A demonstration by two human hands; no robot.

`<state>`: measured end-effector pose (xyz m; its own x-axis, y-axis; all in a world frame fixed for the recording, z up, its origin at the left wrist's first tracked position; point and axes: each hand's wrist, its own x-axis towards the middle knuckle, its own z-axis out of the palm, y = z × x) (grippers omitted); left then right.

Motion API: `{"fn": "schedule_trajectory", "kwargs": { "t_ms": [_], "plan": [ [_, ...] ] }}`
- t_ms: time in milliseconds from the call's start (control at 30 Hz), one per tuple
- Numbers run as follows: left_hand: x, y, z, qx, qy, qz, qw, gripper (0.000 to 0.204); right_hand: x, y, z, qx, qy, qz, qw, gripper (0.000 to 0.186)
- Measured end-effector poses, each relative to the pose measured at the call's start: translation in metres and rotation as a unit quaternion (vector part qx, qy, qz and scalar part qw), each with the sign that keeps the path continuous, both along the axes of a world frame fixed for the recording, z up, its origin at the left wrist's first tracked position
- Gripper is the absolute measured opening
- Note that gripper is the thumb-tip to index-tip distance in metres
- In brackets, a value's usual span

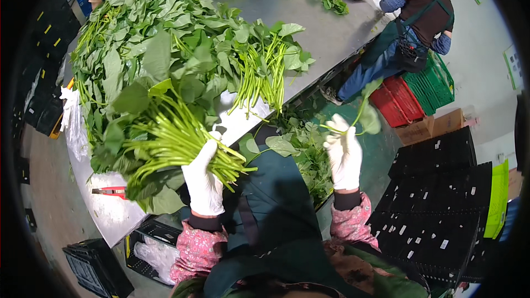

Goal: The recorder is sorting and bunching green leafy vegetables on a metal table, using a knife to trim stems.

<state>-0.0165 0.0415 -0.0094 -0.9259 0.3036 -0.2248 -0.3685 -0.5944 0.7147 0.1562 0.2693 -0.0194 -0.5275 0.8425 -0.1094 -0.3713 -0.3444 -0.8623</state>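
Observation:
In a white glove, my left hand (203, 182) is wrapped round the stems of a thick bunch of leafy greens (171, 135). The cut stem ends stick out past my fingers on the right, and the leaves spread to the left over the table's edge. My right hand (346, 163), gloved too, is raised apart from the bunch. Its fingers pinch a single leafy stem (369, 118), the leaf hanging on the far side. Beyond the left hand a large heap of greens (149, 16) covers the metal table (262, 8), with pale stems showing at its right end.
Red-handled clippers (113, 191) lie at the near left table corner. Loose greens (312, 160) fill a low spot between my hands. Black crates (428, 209) stand at right, with red crates (395, 102) and green crates (433, 83) behind. A co-worker (422, 16) stands far right; another works far left.

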Motion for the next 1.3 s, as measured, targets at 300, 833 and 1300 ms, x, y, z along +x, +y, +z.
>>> {"fn": "schedule_trajectory", "kwargs": {
  "t_ms": [300,833,1300],
  "plan": [
    [-0.008,-0.004,-0.005,-0.041,0.015,-0.002,0.999,0.023,-0.073,-0.009,-0.02,0.137,-0.187,0.188,0.954,0.028],
    [-0.024,-0.013,-0.045,0.044,-0.115,-0.109,0.986,0.051,-0.141,0.012,-0.062,0.483,-0.306,-0.029,0.82,0.015],
    [-0.011,-0.028,0.009,-0.028,0.027,0.044,0.998,0.042,-0.196,-0.032,-0.067,0.622,-0.392,0.055,0.675,0.035]
  ]
}}
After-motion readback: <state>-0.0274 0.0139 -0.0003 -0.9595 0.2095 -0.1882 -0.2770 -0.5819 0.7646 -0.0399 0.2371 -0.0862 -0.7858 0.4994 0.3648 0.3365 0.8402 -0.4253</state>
